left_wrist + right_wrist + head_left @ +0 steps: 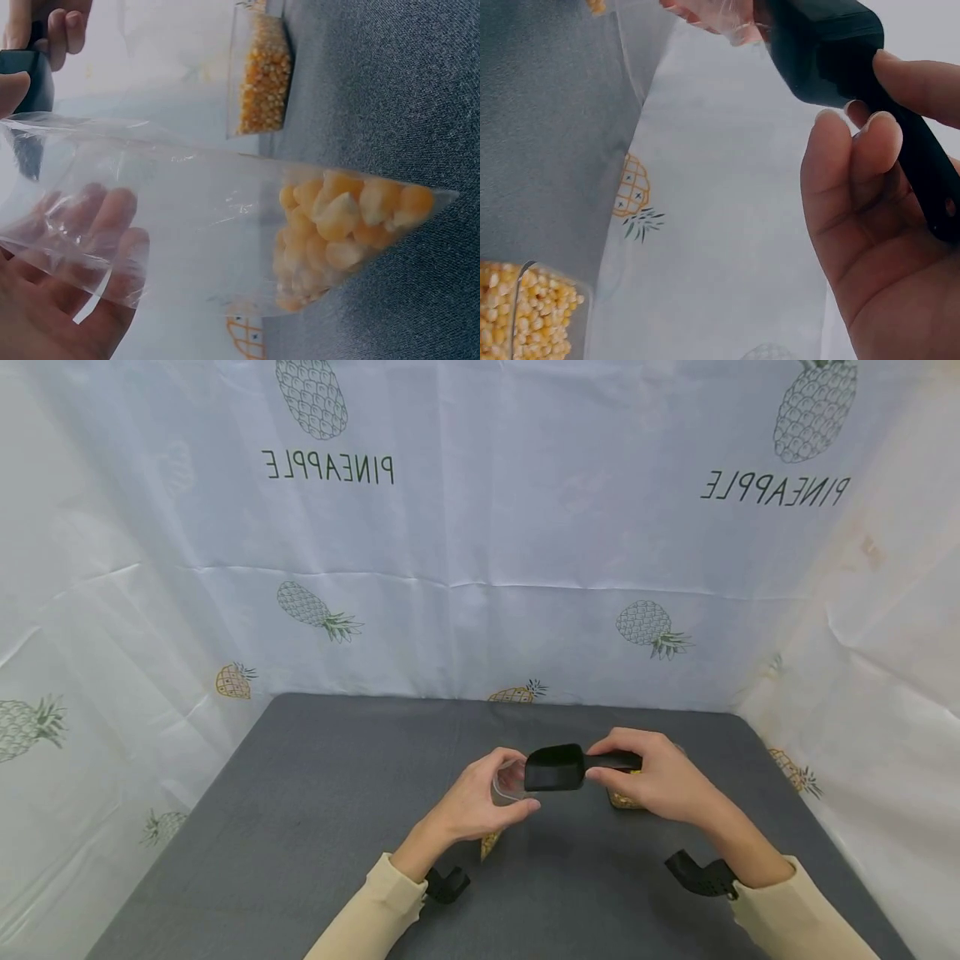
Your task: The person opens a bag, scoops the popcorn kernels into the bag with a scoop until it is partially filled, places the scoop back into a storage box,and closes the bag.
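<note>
A clear plastic bag [202,199] hangs from my left hand [476,797], its mouth held open between curved fingers and thumb. Yellow corn kernels [341,217] fill its pointed bottom corner, just over the table. With fingers and thumb, my right hand [663,777] grips the handle of a black scoop [553,768]. The scoop's head is at the bag's mouth, and its inside looks dark with no kernels showing. Behind the right hand, a clear container [262,82] of corn kernels [544,311] stands on the table, partly hidden in the head view.
A dark grey cloth covers the table [315,827]. White curtains [480,527] printed with pineapples hang along the back and both sides. Black wrist mounts [701,874] are worn below both hands.
</note>
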Demonstrator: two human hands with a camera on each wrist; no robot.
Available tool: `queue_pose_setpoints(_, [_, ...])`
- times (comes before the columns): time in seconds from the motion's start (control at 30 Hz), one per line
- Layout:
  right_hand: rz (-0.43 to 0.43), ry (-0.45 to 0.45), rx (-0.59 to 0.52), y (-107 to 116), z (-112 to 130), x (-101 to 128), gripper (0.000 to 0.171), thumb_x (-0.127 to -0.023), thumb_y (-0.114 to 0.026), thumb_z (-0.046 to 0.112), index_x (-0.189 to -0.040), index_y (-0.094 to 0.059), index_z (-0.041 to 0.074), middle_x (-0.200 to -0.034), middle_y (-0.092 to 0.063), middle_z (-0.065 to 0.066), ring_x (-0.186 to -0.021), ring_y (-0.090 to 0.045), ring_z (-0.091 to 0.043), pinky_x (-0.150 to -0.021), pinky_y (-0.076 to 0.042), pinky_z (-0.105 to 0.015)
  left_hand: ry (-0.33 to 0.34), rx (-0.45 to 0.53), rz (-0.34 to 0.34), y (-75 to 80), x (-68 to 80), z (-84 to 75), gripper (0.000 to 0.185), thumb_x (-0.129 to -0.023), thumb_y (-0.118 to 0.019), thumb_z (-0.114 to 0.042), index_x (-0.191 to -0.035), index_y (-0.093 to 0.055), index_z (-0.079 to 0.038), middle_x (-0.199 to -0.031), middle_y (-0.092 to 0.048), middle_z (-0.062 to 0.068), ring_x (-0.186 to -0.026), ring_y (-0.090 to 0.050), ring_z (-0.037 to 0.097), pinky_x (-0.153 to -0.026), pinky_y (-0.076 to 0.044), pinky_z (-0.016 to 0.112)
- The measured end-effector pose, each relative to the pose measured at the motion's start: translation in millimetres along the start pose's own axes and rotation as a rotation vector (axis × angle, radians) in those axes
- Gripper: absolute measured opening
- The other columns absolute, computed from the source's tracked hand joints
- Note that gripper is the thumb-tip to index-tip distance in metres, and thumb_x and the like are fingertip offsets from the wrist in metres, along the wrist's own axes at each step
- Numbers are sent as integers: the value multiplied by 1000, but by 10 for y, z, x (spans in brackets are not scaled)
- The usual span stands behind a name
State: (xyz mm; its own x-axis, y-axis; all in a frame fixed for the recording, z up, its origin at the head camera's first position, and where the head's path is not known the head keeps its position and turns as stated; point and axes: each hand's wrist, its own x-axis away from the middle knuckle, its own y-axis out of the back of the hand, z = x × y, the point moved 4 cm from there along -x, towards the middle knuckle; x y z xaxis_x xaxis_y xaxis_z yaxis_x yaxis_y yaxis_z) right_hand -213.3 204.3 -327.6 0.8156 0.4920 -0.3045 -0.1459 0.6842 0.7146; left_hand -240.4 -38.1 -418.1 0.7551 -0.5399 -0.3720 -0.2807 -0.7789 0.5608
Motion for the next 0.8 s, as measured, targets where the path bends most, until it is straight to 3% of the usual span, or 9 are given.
queue_pose_setpoints(0.23, [-38, -54, -36, 98, -159, 136, 21, -95, -74, 17, -116, -72, 13, -103, -66, 1, -65, -58, -12, -60, -51, -30, -20, 18, -7, 6, -3, 4, 50, -93, -73, -34, -134, -56, -12, -110, -65, 8, -93, -59, 11, -83, -52, 31])
queue_pose_setpoints(0.43, [-70, -93, -70, 204, -283, 262, 21, -97, -71, 12, -117, -71, 9, -95, -67, -1, -63, -62, -17, -56, -51, -32, -39, 26, -21, 11, 5, 13, 52, -93, -73, -33, -133, -56, -5, -107, -63, -1, -92, -60, 11, -82, -53, 30])
queue_pose_setpoints(0.63, [-115, -153, -42, 280, -397, 398, 24, -97, -71, 14, -120, -70, 8, -116, -65, -10, -69, -67, -14, -59, -54, -34, -64, 38, -32, 17, 0, 23, 50, -94, -72, -32, -132, -57, -3, -106, -63, 2, -91, -60, 12, -82, -53, 31])
queue_pose_setpoints(0.8, [-139, -213, 1, 339, -519, 515, 27, -98, -70, 16, -123, -69, 6, -118, -64, -16, -69, -67, -13, -61, -53, -33, -59, 50, -27, 21, -1, 23, 50, -95, -71, -32, -132, -57, -1, -108, -65, 12, -91, -61, 13, -83, -53, 31])
